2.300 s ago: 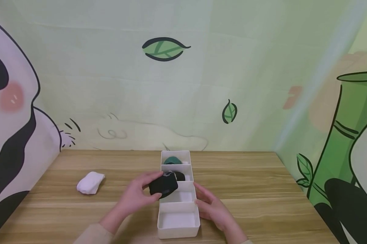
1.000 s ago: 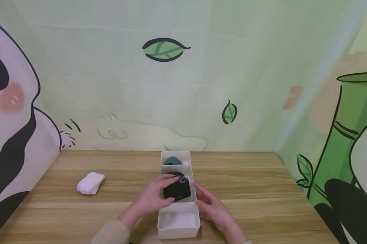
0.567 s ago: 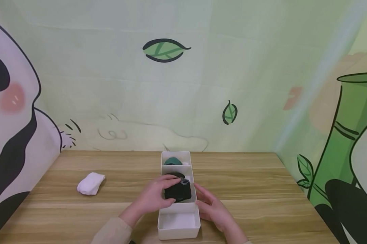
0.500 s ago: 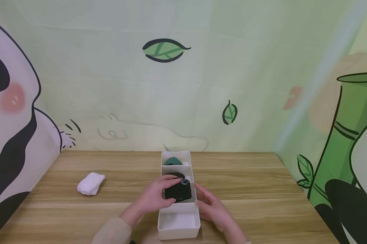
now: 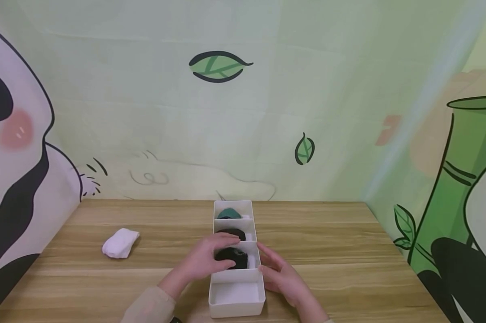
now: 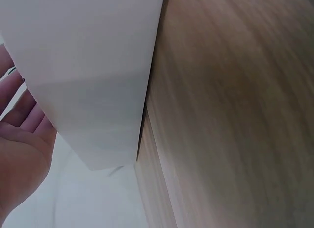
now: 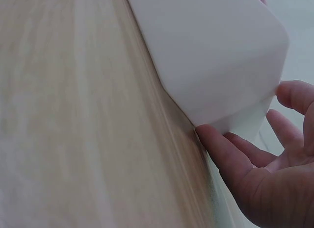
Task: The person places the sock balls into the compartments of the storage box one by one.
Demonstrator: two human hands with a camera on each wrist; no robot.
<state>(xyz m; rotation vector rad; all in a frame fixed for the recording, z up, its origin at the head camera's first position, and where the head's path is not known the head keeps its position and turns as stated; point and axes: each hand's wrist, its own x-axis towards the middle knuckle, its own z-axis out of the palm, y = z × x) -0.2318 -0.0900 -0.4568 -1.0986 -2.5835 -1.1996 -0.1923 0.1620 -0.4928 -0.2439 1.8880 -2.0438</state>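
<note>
A long white divided box (image 5: 236, 309) stands on the table with its compartments in a row running away from me. Low in the third compartment from the back lies a black folded sock bundle (image 5: 236, 257). My left hand (image 5: 204, 255) reaches over the box's left edge, fingers and thumb spread loosely above the sock, partly covering it. In the left wrist view, the left hand (image 6: 24, 144) appears beyond the box wall (image 6: 88, 90). My right hand (image 5: 283, 276) touches the box's right side with extended fingertips; the right wrist view shows these fingers (image 7: 223, 152) against the wall.
Another black bundle (image 5: 234, 233) sits in the second compartment and a green one (image 5: 228, 213) in the rearmost. The front compartment (image 5: 236, 292) shows its bare floor. A white folded sock bundle (image 5: 120, 243) lies at left on the wooden table (image 5: 327, 233), before a printed cloth backdrop.
The left hand carried the black sock bundle rightward over the third compartment. The bundle has since dropped lower inside, and the left fingers have let go. The right hand stays at the box's side.
</note>
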